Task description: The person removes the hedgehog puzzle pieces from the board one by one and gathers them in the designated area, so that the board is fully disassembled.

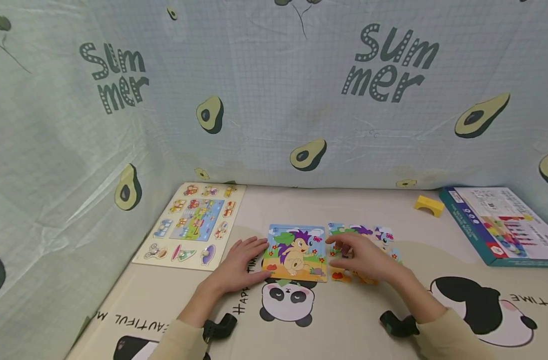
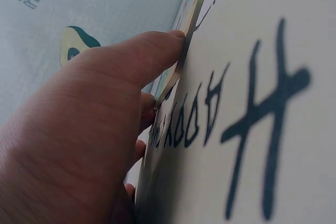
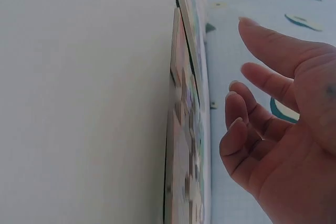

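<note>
A small hedgehog picture board [image 1: 296, 254] lies in the middle of the table in the head view. My left hand [image 1: 241, 265] rests along its left side, thumb at the lower left corner and fingers at the upper left edge. The left wrist view shows the thumb [image 2: 152, 51] against the board's edge. Beside the board on the right lie hedgehog jigsaw pieces [image 1: 338, 275], partly hidden under my right hand [image 1: 361, 255]. In the right wrist view that hand hangs above the pieces [image 3: 184, 145], fingers loosely bent, nothing between them.
A larger wooden peg puzzle board [image 1: 138, 256] with vehicles and toys lies at the back left. Toward the back right are a yellow arch block [image 1: 429, 205] and a flat teal-edged box [image 1: 508, 225]. Printed fabric [image 1: 264, 75] hangs behind and at the left.
</note>
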Available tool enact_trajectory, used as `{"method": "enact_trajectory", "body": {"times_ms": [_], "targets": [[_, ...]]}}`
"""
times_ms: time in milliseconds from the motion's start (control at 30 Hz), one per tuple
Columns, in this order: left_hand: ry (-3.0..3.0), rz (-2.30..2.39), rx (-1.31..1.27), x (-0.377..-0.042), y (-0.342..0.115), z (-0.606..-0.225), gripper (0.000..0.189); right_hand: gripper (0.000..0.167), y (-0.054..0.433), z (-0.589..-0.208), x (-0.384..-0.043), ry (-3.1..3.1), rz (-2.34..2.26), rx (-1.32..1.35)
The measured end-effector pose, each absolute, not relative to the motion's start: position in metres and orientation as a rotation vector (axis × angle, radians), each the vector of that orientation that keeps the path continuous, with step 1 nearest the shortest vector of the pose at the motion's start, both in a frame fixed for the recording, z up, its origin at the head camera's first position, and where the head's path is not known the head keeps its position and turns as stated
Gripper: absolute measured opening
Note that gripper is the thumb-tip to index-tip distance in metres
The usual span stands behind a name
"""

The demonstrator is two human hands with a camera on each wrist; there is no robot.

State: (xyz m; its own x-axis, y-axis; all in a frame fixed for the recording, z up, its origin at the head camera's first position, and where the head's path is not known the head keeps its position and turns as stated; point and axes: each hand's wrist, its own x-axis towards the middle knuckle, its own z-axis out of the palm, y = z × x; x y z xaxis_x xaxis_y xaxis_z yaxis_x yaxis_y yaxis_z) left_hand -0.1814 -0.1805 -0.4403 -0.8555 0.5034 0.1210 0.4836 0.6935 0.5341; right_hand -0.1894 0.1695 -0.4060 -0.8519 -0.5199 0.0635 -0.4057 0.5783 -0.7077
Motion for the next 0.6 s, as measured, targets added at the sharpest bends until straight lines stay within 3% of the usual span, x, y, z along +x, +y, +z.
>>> {"method": "enact_trajectory", "body": {"times_ms": [600], "targets": [[2.849,0.890,0.833,-0.181,-0.181,-0.438,0.073,0.043,0.132,-0.411,-0.199,2.592,-1.152,-0.770]]}}
